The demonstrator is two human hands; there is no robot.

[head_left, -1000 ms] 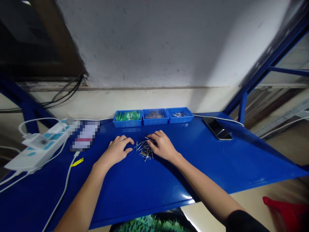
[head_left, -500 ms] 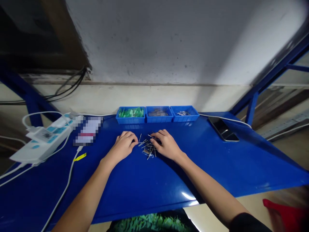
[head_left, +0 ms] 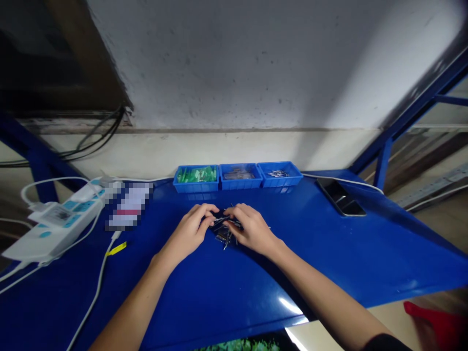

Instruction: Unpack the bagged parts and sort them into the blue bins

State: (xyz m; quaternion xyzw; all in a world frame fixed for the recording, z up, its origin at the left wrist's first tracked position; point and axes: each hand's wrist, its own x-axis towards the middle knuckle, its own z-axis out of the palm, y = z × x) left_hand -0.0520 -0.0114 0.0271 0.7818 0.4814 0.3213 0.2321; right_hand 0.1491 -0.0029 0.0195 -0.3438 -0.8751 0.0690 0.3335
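Observation:
On the blue table, a small pile of thin metal rods [head_left: 226, 239] lies between my hands, with what looks like a bit of clear plastic among them. My left hand [head_left: 195, 225] is at the pile's left side, thumb and forefinger pinched on the end of a thin metal rod [head_left: 218, 219]. From the right, my right hand [head_left: 251, 225] curls over the pile, closed round several thin rods whose ends poke out past the fingers. Its palm and part of the pile are hidden.
Along the wall stand three blue bins: one with green packets [head_left: 196, 180], one with brownish pieces [head_left: 239, 177], one with metal rods [head_left: 278, 174]. A phone [head_left: 340, 196] lies right. A white power strip [head_left: 54, 222] and a white cable [head_left: 95, 292] occupy the left.
My hands have come closer together over the pile. The left has moved right and now pinches a rod; the right holds more rods bunched in its fingers. The view has shifted slightly.

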